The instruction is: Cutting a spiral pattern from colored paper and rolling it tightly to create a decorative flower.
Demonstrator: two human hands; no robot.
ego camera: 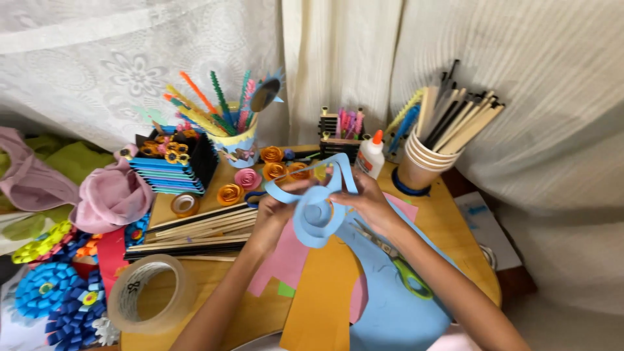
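Note:
Both hands hold a light blue paper strip [316, 224] cut as a spiral, above the middle of a round wooden table [448, 227]. My left hand [281, 209] pinches the left part of the coil. My right hand [365, 198] grips its right side, and a loose end of the strip loops upward between the hands. Under the hands lie sheets of coloured paper: blue [390, 305], orange [322, 299] and pink [286, 260]. Scissors with green handles [400, 263] rest on the blue sheet, below my right forearm.
A large roll of clear tape [151, 292] sits front left, beside long sticks [195, 234]. Small rolled paper roses [229, 193], a glue bottle [370, 156], stacked paper cups of sticks [422, 159] and a cup of paper stems [234, 146] stand at the back. Pink cloth [110, 195] and blue paper flowers [49, 289] lie left.

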